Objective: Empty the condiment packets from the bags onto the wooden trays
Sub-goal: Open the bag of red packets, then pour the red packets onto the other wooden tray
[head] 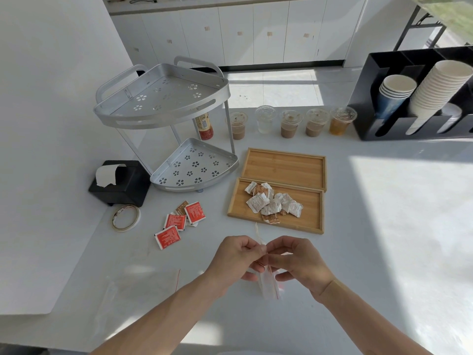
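Observation:
My left hand (236,257) and my right hand (299,262) pinch a clear zip bag (268,283) between them above the table's front edge; it hangs edge-on with a red seal line. Just beyond the hands, the near wooden tray (312,201) holds a pile of white and brown condiment packets (272,203). The far wooden tray (284,166) behind it has nothing in it. Several red packets (183,222) lie loose on the table to the left. A second clear bag (143,283) lies flat at the front left.
A two-tier metal corner rack (163,103) stands at the back left, with a sauce bottle (204,125) behind it. A black tissue box (120,184) and a tape roll (126,218) sit left. Several lidded drink cups (290,123) line the back; a black cup holder (414,96) fills the right.

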Demonstrator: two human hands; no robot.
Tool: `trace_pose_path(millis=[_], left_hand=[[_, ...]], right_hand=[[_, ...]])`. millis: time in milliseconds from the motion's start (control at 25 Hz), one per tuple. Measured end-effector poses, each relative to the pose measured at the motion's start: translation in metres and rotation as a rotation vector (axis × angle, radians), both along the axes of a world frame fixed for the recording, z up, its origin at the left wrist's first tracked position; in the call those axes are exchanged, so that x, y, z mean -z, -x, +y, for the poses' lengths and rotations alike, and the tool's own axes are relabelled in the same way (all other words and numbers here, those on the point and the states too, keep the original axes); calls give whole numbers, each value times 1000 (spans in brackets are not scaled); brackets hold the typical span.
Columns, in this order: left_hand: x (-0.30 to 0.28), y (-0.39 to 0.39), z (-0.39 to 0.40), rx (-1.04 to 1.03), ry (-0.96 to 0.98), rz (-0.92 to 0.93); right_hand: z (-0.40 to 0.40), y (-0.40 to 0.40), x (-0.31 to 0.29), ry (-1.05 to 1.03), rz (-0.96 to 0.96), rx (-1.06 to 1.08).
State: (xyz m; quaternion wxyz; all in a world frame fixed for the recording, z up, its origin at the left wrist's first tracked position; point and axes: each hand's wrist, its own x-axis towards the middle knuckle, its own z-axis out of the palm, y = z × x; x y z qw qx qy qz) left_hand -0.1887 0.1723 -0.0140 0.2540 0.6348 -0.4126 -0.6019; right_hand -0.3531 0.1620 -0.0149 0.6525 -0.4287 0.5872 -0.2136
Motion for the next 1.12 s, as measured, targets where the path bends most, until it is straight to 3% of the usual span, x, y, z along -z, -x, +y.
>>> trace_pose_path(millis=[320, 520, 760, 920, 1120], left_hand=[[3, -9, -4, 253, 114, -86], [-5, -11, -8, 461, 149, -227], [-15, -4, -12, 552, 279, -448], [-20, -26, -21, 533, 274, -587], [-29, -22, -25, 671, 328, -734]], right_hand=[[-6, 5, -4, 2, 88, -117], [-11, 7, -9, 247, 355, -479], [-9, 8, -8, 438, 445, -478], [-21, 42, -15, 563, 713, -357], [-23, 58, -22, 748, 1043, -588]])
